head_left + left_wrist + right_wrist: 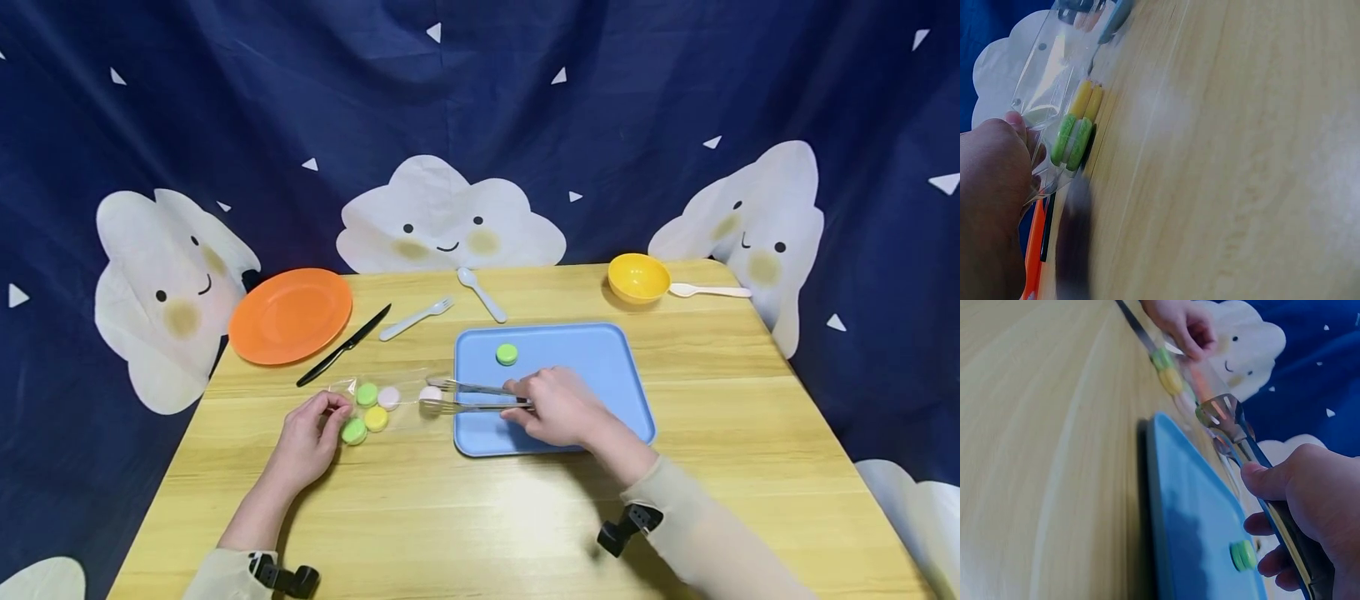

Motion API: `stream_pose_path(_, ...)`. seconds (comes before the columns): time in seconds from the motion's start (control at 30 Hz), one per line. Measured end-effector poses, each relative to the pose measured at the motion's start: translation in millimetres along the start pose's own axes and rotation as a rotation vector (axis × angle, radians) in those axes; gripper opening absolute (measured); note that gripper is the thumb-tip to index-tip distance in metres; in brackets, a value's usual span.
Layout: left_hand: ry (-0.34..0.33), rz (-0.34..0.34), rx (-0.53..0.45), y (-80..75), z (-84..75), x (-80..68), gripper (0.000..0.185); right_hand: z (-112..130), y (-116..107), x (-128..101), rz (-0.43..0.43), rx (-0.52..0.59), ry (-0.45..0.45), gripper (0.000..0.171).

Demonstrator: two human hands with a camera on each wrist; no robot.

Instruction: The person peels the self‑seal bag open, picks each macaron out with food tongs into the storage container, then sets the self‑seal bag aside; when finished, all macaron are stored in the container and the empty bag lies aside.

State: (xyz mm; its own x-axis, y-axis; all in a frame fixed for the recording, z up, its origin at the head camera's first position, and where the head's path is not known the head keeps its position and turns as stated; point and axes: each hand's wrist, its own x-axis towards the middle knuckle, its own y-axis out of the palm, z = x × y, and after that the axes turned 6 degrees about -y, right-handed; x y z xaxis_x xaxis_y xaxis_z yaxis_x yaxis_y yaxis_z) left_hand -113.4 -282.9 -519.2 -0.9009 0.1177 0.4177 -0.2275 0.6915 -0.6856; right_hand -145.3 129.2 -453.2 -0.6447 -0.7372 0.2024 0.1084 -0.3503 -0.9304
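Note:
My left hand point(309, 437) pinches the end of a clear plastic bag point(1041, 81) between thumb and fingers. Inside the bag are several macarons: green ones point(354, 431), a yellow one point(376, 417) and a pale pink one point(388, 397). My right hand point(558, 407) grips metal serving tongs point(1254, 450) with slotted ends. Around another pale pink macaron point(430, 393), near the bag's right end, are the tong tips. Below the tongs lies a blue tray point(592, 350), with one green macaron point(507, 354) on it toward the back left.
An orange plate point(291, 317) and a black knife point(345, 345) lie at the left. Behind the bag and tray are a pale fork point(417, 318) and a pale spoon point(482, 295). At the back right stand a yellow bowl point(639, 279) and a whitish spoon point(708, 291).

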Motion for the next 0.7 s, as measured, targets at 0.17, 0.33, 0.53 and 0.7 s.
stream_pose_path(0.17, 0.008, 0.005, -0.003, -0.3, -0.6, 0.2, 0.02, -8.7, -10.9, -12.9, -0.036, -0.015, 0.037, 0.025)
stream_pose_path(0.33, 0.005, 0.009, -0.002, 0.3, -0.6, 0.7, 0.019, -17.5, -21.2, -27.8, -0.051, -0.016, 0.105, 0.04)
stream_pose_path(0.53, -0.003, 0.013, 0.0, 0.2, -1.3, 1.0, 0.018, -28.9, -33.4, -45.4, -0.087, -0.047, 0.153, 0.037)
stream_pose_path(0.7, 0.003, 0.013, -0.001, 0.4, -1.0, 1.0, 0.018, -41.2, -42.0, -58.8, -0.127, -0.046, 0.16, 0.036)
